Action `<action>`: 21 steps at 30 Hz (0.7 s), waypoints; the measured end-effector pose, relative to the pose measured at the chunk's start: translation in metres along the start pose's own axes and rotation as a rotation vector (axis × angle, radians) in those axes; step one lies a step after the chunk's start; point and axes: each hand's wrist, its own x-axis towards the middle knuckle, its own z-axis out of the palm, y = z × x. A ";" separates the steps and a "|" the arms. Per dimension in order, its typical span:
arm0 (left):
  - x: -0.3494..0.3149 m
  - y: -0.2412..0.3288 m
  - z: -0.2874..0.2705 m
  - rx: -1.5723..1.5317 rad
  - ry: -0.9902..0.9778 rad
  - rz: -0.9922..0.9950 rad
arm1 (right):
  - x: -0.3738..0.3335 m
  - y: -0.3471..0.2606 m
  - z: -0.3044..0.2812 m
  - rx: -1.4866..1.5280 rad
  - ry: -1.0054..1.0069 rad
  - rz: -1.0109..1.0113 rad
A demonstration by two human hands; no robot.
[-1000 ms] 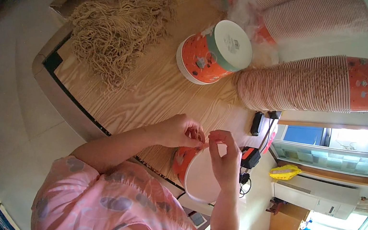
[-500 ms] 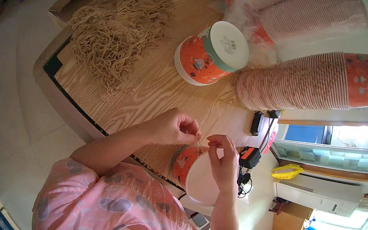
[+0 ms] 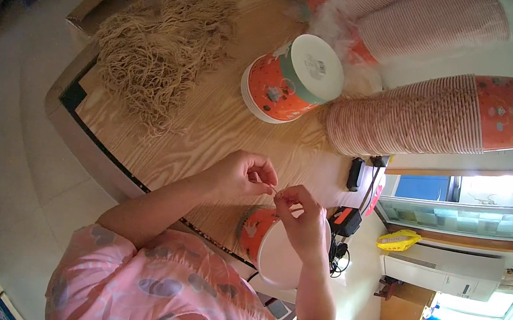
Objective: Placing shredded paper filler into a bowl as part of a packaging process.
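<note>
My left hand [image 3: 247, 177] is closed in a pinch over the near edge of the table. Close beside it, my right hand [image 3: 302, 218] pinches too, its fingertips nearly meeting the left ones. A short piece of thin tan cord [image 3: 274, 190] seems to run between them; its ends are hidden by the fingers. Beneath the hands an orange paper bucket [image 3: 253, 230] lies on its side, its white round face turned toward the right. My right hand and wrist cover part of that face.
A heap of tan cords [image 3: 151, 61] lies at the table's left. Upside-down orange and green paper buckets [image 3: 285, 87] stand mid-table, near a long nested bucket stack [image 3: 413, 115] and plastic-wrapped stacks [image 3: 435, 27]. A black and orange box [image 3: 347, 220] and cables [image 3: 340, 259] are at the right.
My right hand has moved slightly left, bringing its fingertips closer to the left hand's. The left hand has hardly moved. The view has shifted a little.
</note>
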 end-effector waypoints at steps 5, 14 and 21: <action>0.000 -0.003 0.002 0.046 -0.063 0.022 | 0.001 -0.002 0.001 0.002 0.002 0.037; 0.002 -0.003 0.005 0.037 -0.105 0.015 | 0.001 0.006 -0.008 0.006 -0.076 0.021; 0.000 -0.007 0.006 -0.025 -0.063 -0.002 | 0.010 0.012 -0.015 0.185 -0.138 -0.002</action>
